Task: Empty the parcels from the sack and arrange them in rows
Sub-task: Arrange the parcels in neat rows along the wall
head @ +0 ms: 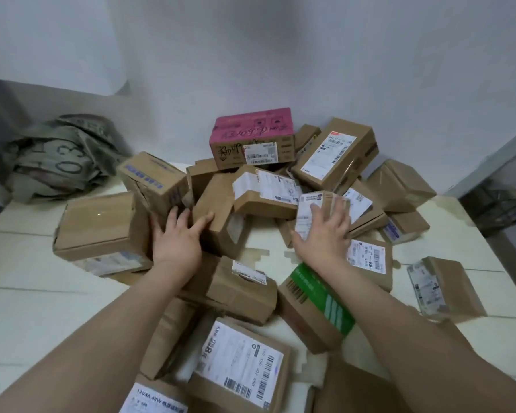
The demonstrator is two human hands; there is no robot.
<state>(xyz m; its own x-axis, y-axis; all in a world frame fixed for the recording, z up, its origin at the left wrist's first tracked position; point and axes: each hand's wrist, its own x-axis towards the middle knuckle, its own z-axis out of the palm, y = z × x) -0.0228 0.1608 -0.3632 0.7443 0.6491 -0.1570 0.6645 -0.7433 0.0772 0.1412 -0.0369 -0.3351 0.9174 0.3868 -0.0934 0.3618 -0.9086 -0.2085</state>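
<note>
Several brown cardboard parcels lie in a loose heap on the white table (24, 296). A pink-topped box (252, 129) sits on top at the back, against the wall. The crumpled grey-green sack (57, 162) lies at the back left, apart from the heap. My left hand (181, 234) rests with spread fingers against a plain brown box (218, 210) in the middle. My right hand (325, 231) presses flat on a small labelled box (313, 204) to the right of it. A green-striped box (313, 302) lies under my right forearm.
A white wall closes off the back. The table's right edge drops to a dark floor area (495, 216). A large box (102, 231) sits at the left of the heap. A single labelled parcel (441, 284) lies apart at the right. Bare table shows at the left front.
</note>
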